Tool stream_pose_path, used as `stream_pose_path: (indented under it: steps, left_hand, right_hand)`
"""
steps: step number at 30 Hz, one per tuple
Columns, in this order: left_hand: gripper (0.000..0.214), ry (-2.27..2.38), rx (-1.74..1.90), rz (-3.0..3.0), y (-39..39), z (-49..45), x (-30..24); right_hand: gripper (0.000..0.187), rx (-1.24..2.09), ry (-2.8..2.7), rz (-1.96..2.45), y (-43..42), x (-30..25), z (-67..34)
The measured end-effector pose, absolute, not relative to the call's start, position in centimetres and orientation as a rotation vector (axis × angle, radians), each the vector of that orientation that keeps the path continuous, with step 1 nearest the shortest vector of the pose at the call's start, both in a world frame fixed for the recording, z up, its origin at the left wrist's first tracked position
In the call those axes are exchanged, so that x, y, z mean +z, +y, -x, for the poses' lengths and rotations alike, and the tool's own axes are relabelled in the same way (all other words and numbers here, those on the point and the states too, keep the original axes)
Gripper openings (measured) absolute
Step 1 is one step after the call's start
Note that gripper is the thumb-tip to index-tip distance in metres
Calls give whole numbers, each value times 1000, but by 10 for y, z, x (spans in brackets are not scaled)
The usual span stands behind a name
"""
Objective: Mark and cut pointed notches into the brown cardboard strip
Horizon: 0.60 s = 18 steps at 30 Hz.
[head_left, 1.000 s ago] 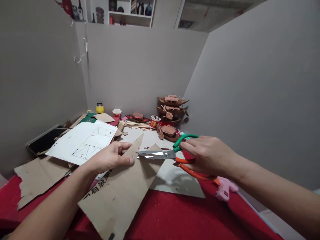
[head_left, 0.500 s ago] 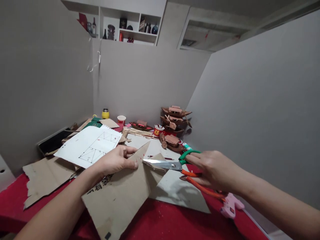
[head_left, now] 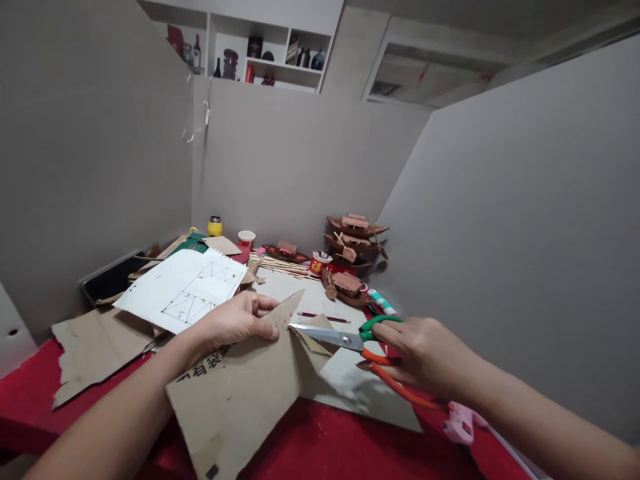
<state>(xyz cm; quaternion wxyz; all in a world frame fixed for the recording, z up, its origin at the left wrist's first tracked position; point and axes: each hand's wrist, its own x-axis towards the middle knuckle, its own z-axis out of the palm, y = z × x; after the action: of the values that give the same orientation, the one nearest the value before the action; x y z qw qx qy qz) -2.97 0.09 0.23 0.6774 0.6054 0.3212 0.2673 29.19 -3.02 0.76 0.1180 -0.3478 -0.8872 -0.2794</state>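
My left hand (head_left: 235,322) pinches the upper edge of a large brown cardboard sheet (head_left: 240,393) with black printed characters, holding it tilted over the red tabletop. My right hand (head_left: 425,353) grips a pair of scissors (head_left: 350,340) with one green and one orange handle. The steel blades point left and sit in a slit in the cardboard, close to my left fingertips. A narrow cardboard flap hangs just below the blades.
A white sheet with drawn triangles (head_left: 185,290) lies at the left over more cardboard (head_left: 95,347). Brown model boats (head_left: 353,250), paper cups, sticks and a yellow jar (head_left: 215,227) stand at the back. A pink glue gun (head_left: 460,423) lies under my right wrist. Grey partition walls enclose the table.
The scissors have pushed left, deeper into the cardboard, and the blades have closed somewhat. The view has shifted, so everything sits lower and a little to the right.
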Motion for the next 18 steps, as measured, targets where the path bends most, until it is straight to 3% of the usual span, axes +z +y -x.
stream_pose_path:
  steps: [12, 18]
  left_hand:
    - [52, 667, 592, -1342, 4, 32, -1]
    - [45, 685, 590, -1348, 3, 30, -1]
  right_hand:
    - [37, -897, -2602, 945, -33, -1, -296]
    - [27, -802, -2671, 1099, -39, 6, -291]
